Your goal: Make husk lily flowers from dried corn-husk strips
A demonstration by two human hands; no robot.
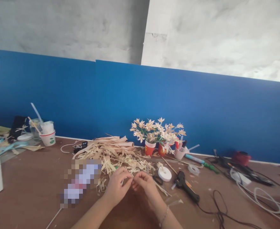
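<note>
Low over the brown table, my left hand (pixel 119 183) and my right hand (pixel 146 185) meet with thumbs and fingertips pinched together. Whatever sits between the fingertips is too small to make out. Just beyond them lies a heap of pale dried husk strips (pixel 120 151), with curled scraps spread towards my hands. Right of my right hand are dark-handled scissors (pixel 158 180), partly hidden, and a white round roll (pixel 164 174). A black glue gun (pixel 187 187) rests farther right, its cord trailing off.
Pale handmade flowers (pixel 151 127) stand in red paper cups (pixel 150 148) by the blue partition (pixel 106 98). A tape roll (pixel 193 170) and tangled cables (pixel 256 197) lie right. A blurred-out device (pixel 81 183) with a cable is left; a white cup (pixel 48 138) holds sticks.
</note>
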